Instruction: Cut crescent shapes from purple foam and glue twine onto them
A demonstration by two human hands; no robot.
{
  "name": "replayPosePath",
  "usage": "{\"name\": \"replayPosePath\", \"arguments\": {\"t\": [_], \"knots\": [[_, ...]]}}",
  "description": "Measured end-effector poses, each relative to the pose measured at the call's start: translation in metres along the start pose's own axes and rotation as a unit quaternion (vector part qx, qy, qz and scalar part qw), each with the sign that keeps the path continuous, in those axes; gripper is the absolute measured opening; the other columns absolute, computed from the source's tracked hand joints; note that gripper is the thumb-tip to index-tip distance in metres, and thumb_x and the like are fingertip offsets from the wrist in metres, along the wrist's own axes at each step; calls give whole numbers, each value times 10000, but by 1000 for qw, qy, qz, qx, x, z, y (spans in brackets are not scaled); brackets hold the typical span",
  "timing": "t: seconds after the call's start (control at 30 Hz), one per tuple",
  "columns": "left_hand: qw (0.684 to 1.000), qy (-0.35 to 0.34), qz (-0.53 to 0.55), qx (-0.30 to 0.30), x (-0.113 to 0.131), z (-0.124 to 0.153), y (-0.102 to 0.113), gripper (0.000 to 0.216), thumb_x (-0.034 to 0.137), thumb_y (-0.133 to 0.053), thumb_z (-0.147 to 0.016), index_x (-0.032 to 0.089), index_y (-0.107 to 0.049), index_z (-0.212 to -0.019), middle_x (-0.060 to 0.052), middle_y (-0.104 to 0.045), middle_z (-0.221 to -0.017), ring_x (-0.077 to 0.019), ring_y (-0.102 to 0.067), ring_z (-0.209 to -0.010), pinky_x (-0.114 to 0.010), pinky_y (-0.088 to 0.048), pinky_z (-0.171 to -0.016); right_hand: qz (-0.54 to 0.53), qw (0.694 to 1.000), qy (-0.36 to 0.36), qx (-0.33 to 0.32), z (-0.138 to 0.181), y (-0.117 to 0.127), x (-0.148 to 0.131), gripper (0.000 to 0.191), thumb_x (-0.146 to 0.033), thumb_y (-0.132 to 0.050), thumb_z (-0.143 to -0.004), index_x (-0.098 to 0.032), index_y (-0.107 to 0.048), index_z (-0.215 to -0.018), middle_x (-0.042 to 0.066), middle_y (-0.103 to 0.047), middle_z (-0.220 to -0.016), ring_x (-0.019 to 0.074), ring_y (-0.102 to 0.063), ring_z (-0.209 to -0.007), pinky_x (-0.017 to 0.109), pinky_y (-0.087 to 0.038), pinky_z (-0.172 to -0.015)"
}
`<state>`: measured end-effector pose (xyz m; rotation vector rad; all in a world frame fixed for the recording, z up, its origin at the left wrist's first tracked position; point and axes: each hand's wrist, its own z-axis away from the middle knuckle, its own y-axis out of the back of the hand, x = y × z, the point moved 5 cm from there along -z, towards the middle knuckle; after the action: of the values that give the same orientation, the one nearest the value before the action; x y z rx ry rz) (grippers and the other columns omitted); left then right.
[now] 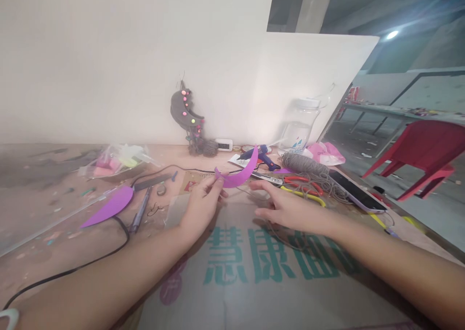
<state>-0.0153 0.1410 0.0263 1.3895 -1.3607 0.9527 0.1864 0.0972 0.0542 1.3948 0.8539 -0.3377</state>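
My left hand [201, 205] pinches one tip of a purple foam crescent [240, 172] and holds it up above the table. My right hand [286, 209] lies just to the right of it with fingers stretched out, resting on a thin grey string over the cardboard sheet [261, 276]; nothing is gripped in it. A second purple foam piece [109, 206], leaf-shaped, lies flat on the table to the left.
A blue glue gun [259, 156], red and yellow pliers [303, 184], a ball of grey twine [303, 164], a phone [358, 192], a clear jar [300, 126] and a grey beaded crescent ornament [185, 112] against the wall. A black cable [90, 262] runs left. A red chair [423, 150] stands right.
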Motion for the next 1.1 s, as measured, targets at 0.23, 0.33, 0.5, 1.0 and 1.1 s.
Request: {"name": "replayPosePath", "arguments": {"t": [0.23,0.33,0.5,1.0,1.1], "knots": [[999,34,30,-8,-5,1,-2,388,538,-557,-866,158,-635,-884,-8,-629,-692,-134,-576,-616,-228,-452,-573,0,987,-25,-162,4,39,-2,409,-267,-626,-830,-211,-683,-1231,-4,-652,-681,91,-512,-452,186,-370,-376],[999,32,13,-9,-1,3,-1,362,518,-566,-866,167,-619,-793,7,-599,-660,-119,-537,-587,-213,-414,-547,40,984,-51,-164,14,78,-5,258,-319,-647,-816,-218,-773,-1017,5,-636,-618,102,-495,-436,216,-358,-388],[996,56,-20,-73,2,7,-9,345,493,-563,-850,163,-664,-851,43,-523,-585,-102,-456,-500,-212,-323,-469,53,996,-63,-29,9,117,8,295,-475,-656,-791,-214,-752,-892,12,-625,-595,122,-474,-443,262,-387,-436],[959,104,56,-259,-7,18,-30,464,628,-640,-798,166,-600,-785,61,-481,-504,-57,-394,-424,-172,-274,-416,-128,983,30,126,-17,25,3,378,-452,-582,-862,-151,-698,-1058,99,-730,-1063,85,-542,-500,261,-468,-504],[969,102,43,-220,-7,16,-27,485,652,-598,-815,174,-575,-742,47,-507,-504,-70,-433,-425,-177,-302,-412,-243,967,11,72,-14,3,1,492,-498,-618,-841,-179,-611,-1215,132,-697,-1189,45,-492,-409,233,-416,-407]]}}
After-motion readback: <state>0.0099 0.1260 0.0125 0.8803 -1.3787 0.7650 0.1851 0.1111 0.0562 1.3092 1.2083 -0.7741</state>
